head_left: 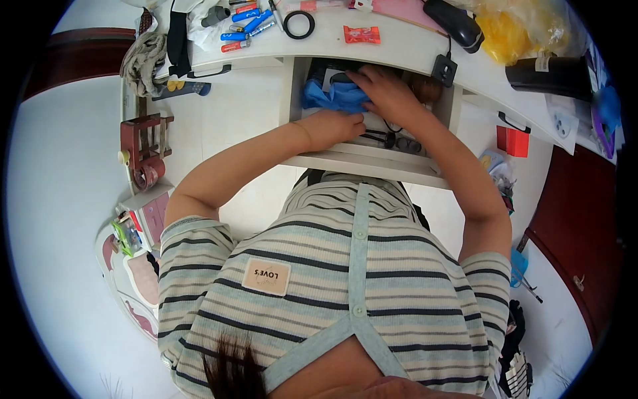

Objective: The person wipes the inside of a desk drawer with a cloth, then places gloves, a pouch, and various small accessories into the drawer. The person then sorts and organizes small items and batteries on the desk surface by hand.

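Observation:
Both of my hands are inside a pulled-out white drawer (372, 159). My left hand (335, 128) rests low at the drawer's left side, its fingers curled in beside a crumpled blue plastic bag (332, 97); what they grip is hidden. My right hand (387, 94) reaches in from the right, with fingers apart over the bag's right edge and a dark object (341, 77) behind it. Below my hands lie a thin black item (380, 137) and, to its right, a small greyish object (407, 144). A brown rounded thing (425, 88) sits in the back right corner.
On the white desk (399, 53) lie several batteries (256, 23), a black ring (299, 24), a red packet (361, 34), a black case (454, 25) and a black charger (444, 70). A dark cylinder (548, 76) stands far right. A small wooden stool (146, 143) is at the left.

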Motion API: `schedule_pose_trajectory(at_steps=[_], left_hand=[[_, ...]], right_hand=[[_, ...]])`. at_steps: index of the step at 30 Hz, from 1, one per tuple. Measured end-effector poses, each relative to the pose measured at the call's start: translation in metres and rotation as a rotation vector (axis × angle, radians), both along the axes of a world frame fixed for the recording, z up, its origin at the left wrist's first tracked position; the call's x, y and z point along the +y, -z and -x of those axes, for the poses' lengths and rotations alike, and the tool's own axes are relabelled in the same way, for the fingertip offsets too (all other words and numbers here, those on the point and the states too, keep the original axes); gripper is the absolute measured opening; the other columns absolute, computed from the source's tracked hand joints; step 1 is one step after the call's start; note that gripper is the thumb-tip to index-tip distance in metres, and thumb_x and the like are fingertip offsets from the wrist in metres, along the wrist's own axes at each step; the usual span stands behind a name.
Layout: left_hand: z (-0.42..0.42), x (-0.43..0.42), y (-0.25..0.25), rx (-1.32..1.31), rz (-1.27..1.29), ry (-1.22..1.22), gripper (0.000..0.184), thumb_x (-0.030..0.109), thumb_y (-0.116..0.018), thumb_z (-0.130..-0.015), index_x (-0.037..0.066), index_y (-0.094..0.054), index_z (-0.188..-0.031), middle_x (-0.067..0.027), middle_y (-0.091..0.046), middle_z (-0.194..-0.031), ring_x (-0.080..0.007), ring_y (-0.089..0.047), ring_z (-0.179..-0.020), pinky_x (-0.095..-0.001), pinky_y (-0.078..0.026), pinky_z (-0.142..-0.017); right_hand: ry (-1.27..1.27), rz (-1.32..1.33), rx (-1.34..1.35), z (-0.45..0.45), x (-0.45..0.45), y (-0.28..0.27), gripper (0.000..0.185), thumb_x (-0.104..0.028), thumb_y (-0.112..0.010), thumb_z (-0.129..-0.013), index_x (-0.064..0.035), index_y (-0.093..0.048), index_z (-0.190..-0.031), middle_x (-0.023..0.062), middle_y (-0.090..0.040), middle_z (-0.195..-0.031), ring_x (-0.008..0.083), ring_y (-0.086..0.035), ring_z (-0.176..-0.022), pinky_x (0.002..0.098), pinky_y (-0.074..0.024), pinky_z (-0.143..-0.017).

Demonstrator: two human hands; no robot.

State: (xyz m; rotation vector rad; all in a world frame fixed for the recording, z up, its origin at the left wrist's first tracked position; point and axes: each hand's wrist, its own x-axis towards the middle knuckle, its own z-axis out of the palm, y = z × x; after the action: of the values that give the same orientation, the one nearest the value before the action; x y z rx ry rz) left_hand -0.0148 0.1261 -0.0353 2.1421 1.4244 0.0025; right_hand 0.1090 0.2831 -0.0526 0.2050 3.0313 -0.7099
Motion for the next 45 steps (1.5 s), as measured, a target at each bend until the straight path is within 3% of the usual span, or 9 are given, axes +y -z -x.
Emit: schedule_pose_trajectory(at_steps=[6, 10, 14, 20, 26, 28, 37, 42, 45], left_hand=[[0.005, 0.0, 0.0, -0.11, 0.02, -0.163, 0.02, 0.009, -0.06, -0.08, 0.008, -0.056, -0.1, -0.0095, -0.056, -0.102, -0.0289, -0.06, -0.094, -0.0405, -0.052, -0.077], [0.006, 0.004, -0.015, -0.087, -0.055, -0.145, 0.021, 0.013, -0.063, -0.08, 0.009, -0.056, -0.1, -0.0074, -0.058, -0.102, -0.0275, -0.058, -0.096, -0.0397, -0.05, -0.08], [0.006, 0.002, -0.011, -0.076, -0.466, -0.189, 0.022, 0.012, -0.058, -0.078, 0.01, -0.06, -0.1, -0.0077, -0.06, -0.099, -0.0253, -0.06, -0.095, -0.0374, -0.051, -0.078], [0.007, -0.007, 0.006, 0.09, 0.002, -0.252, 0.029, 0.013, -0.063, -0.079, 0.008, -0.058, -0.107, -0.011, -0.059, -0.104, -0.0294, -0.057, -0.103, -0.0393, -0.05, -0.084], [0.005, -0.003, -0.003, 0.009, -0.119, -0.248, 0.033, 0.014, -0.064, -0.081, 0.008, -0.057, -0.113, -0.0116, -0.059, -0.106, -0.0299, -0.056, -0.104, -0.0397, -0.05, -0.086], [0.004, 0.0, -0.012, 0.051, -0.44, -0.287, 0.04, 0.015, -0.066, -0.08, 0.008, -0.056, -0.118, -0.0114, -0.058, -0.107, -0.0299, -0.055, -0.106, -0.0397, -0.048, -0.088], [0.007, -0.008, 0.006, -0.075, 0.019, -0.226, 0.046, 0.015, -0.065, -0.081, 0.009, -0.053, -0.125, -0.0109, -0.057, -0.112, -0.0291, -0.054, -0.106, -0.0391, -0.048, -0.09], [0.005, -0.007, -0.002, -0.083, -0.103, -0.279, 0.042, 0.015, -0.064, -0.081, 0.009, -0.055, -0.122, -0.01, -0.057, -0.11, -0.0289, -0.054, -0.106, -0.0389, -0.049, -0.088], [0.008, -0.008, -0.009, -0.032, -0.261, -0.32, 0.036, 0.016, -0.064, -0.08, 0.009, -0.059, -0.115, -0.0103, -0.058, -0.109, -0.029, -0.055, -0.105, -0.04, -0.049, -0.086]], right_hand=[[0.065, 0.02, 0.198, -0.006, -0.002, 0.008, 0.066, -0.014, -0.074, -0.071, -0.009, -0.049, -0.132, 0.0119, -0.05, -0.125, 0.0316, -0.053, -0.111, 0.0408, -0.0466, -0.093], [-0.109, 0.019, -0.015, -0.004, -0.004, -0.011, 0.051, -0.016, -0.072, -0.073, -0.0075, -0.056, -0.121, 0.011, -0.057, -0.112, 0.0312, -0.055, -0.105, 0.0406, -0.0477, -0.089], [-0.109, 0.101, 0.039, -0.016, -0.003, -0.03, 0.037, -0.017, -0.07, -0.076, -0.0071, -0.062, -0.111, 0.0102, -0.062, -0.098, 0.0291, -0.059, -0.096, 0.0391, -0.0487, -0.086], [0.172, 0.107, 0.384, -0.045, 0.005, -0.109, 0.029, -0.012, -0.066, -0.082, -0.0069, -0.062, -0.11, 0.0097, -0.063, -0.101, 0.0283, -0.058, -0.098, 0.0379, -0.0478, -0.085], [0.459, -0.451, 0.518, -0.045, 0.088, -0.114, 0.048, -0.019, -0.071, -0.08, -0.006, -0.057, -0.123, 0.017, -0.058, -0.116, 0.0349, -0.056, -0.105, 0.0414, -0.0448, -0.091], [0.475, -0.503, 0.478, -0.042, 0.1, -0.103, 0.052, -0.021, -0.072, -0.08, -0.0057, -0.054, -0.127, 0.0193, -0.057, -0.119, 0.0361, -0.055, -0.107, 0.0424, -0.0441, -0.092], [0.548, -0.29, 0.55, -0.047, 0.078, -0.111, 0.059, -0.024, -0.072, -0.081, -0.0044, -0.05, -0.131, 0.0201, -0.056, -0.12, 0.0368, -0.055, -0.107, 0.0405, -0.0428, -0.094], [0.451, 0.321, 0.461, -0.064, 0.024, -0.131, 0.06, -0.022, -0.075, -0.078, -0.0051, -0.05, -0.131, 0.0155, -0.056, -0.122, 0.0286, -0.054, -0.114, 0.0343, -0.0404, -0.099], [0.288, 0.399, 0.224, -0.065, -0.002, -0.111, 0.06, -0.025, -0.074, -0.079, -0.0074, -0.05, -0.131, 0.016, -0.056, -0.119, 0.0309, -0.054, -0.111, 0.0355, -0.0427, -0.096]])
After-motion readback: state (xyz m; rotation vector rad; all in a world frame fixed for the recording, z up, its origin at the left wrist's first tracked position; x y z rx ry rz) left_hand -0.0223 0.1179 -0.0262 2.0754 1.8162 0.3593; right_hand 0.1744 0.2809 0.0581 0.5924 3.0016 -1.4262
